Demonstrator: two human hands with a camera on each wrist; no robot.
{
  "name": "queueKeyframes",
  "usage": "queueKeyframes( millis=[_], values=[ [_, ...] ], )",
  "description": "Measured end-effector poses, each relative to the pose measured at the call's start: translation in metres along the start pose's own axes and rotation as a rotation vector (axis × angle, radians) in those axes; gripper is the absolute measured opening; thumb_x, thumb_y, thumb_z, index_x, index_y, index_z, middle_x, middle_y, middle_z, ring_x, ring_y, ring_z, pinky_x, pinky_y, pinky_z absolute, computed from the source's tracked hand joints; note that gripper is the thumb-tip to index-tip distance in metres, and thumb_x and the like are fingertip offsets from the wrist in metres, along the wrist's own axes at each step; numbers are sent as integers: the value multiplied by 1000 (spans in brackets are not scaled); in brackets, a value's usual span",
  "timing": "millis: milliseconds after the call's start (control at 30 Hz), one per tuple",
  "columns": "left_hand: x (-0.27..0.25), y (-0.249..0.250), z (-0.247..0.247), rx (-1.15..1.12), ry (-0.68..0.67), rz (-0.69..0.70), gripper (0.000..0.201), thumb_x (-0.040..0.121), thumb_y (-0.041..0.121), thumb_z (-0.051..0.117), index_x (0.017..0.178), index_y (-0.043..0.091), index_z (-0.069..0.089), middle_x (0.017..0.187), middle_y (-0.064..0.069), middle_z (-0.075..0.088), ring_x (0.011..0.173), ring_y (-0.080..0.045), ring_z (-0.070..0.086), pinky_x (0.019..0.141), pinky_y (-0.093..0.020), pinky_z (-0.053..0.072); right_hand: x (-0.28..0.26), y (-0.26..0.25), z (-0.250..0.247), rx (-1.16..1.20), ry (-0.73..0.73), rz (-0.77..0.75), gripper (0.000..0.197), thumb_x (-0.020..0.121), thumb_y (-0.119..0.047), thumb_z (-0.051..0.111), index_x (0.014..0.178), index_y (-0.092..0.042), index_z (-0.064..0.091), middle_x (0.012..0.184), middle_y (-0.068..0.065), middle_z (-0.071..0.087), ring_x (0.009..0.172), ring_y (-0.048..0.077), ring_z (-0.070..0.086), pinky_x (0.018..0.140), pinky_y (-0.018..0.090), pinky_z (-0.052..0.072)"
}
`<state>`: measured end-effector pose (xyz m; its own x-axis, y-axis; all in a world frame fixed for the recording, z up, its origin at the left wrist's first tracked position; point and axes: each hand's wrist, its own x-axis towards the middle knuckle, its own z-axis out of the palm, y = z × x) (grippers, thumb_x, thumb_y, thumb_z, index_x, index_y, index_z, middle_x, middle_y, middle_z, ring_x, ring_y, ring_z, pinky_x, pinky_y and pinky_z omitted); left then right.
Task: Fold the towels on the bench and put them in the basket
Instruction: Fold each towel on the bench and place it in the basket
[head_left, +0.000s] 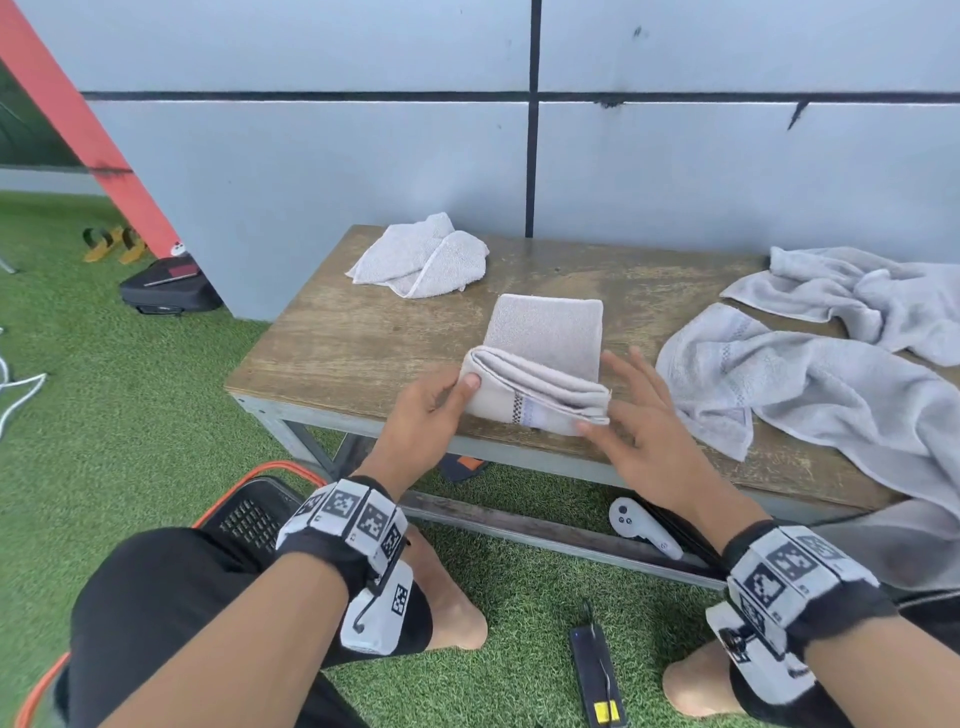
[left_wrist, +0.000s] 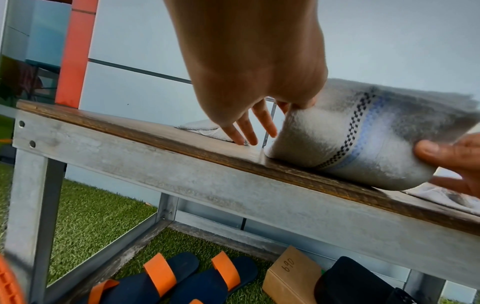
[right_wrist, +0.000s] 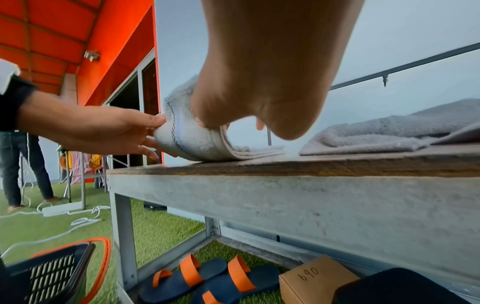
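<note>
A grey towel (head_left: 545, 332), partly folded, lies mid-bench (head_left: 332, 343), its near end raised and doubled over, showing a chequered stripe (left_wrist: 348, 144). My left hand (head_left: 452, 395) pinches the fold's left end, thumb on top and fingers below, which is plainest in the right wrist view (right_wrist: 103, 127). At the right end my right hand (head_left: 618, 405) holds the fold with its thumb in front and spread fingers behind. Another crumpled towel (head_left: 421, 257) sits at the back left. Two loose towels (head_left: 779, 384) (head_left: 872, 296) sprawl on the right. The black basket with an orange rim (head_left: 249, 514) stands on the grass by my left knee.
Under the bench lie blue and orange sandals (left_wrist: 182, 277), a cardboard box (left_wrist: 288, 273) and a white controller (head_left: 639, 525). A dark device (head_left: 597, 675) rests on the grass between my knees. A black bag (head_left: 166, 291) sits far left. Someone stands at the left (right_wrist: 20, 164).
</note>
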<state>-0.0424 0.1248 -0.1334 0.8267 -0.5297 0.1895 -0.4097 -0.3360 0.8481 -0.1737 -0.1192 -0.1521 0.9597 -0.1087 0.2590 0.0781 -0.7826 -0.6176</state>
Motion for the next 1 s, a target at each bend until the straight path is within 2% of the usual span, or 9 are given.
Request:
queueKeyframes(
  millis=[100,167,233,267,333,567,733,867,1000],
  values=[
    [0,3,3,32,52,-30,42,106,39,43,83,6,56,64,-2,46,56,-8,39,51,-23,31,7,-6,-1,81,-16,4,45,100,-48,47,122,-18,71,149,-6,52,150,9,24,121,19,6],
    [2,1,4,40,62,-63,48,106,42,41,84,1,55,64,0,45,54,-7,38,48,-19,29,12,-12,-1,117,-34,75,50,102,-51,42,105,-10,70,106,7,74,113,19,62,115,11,17],
    [6,-2,6,50,50,-101,51,105,45,41,87,1,57,65,1,48,55,-9,41,48,-19,31,16,-18,-1,134,-37,148,51,102,-51,42,73,-10,52,60,4,52,60,15,52,82,21,40],
    [10,-3,6,52,43,-121,51,105,46,41,86,2,58,65,1,50,56,-11,44,49,-21,32,20,-20,0,122,-41,182,49,102,-48,43,67,-14,43,56,-2,40,52,12,39,65,25,35],
    [19,-5,7,65,41,-158,52,105,47,41,87,2,60,67,-2,54,59,-14,48,53,-27,35,31,-22,0,106,-39,245,47,103,-45,45,66,-17,37,56,-6,36,50,10,33,54,28,28],
    [48,-5,21,326,94,-280,46,105,45,39,72,16,52,67,1,55,61,-16,51,53,-31,33,72,-11,5,56,-110,440,44,103,-48,44,73,-17,52,72,0,59,64,18,56,57,31,38],
    [75,-6,28,311,175,-208,43,105,45,37,71,21,47,68,3,54,62,-17,50,58,-34,36,93,-3,2,12,3,388,46,102,-43,47,66,-15,41,59,-1,46,53,17,43,52,31,31],
    [91,-13,32,445,137,-184,44,105,48,33,81,17,52,75,0,58,70,-23,58,61,-36,39,104,17,7,-20,11,435,48,103,-44,44,64,-16,40,59,-2,47,59,22,47,60,34,36],
    [93,-20,41,685,137,-228,55,107,50,24,94,13,63,85,-4,66,79,-27,63,68,-35,39,108,23,15,-158,2,482,48,103,-48,38,65,-19,40,64,-3,50,69,26,53,79,44,44]
  ],
)
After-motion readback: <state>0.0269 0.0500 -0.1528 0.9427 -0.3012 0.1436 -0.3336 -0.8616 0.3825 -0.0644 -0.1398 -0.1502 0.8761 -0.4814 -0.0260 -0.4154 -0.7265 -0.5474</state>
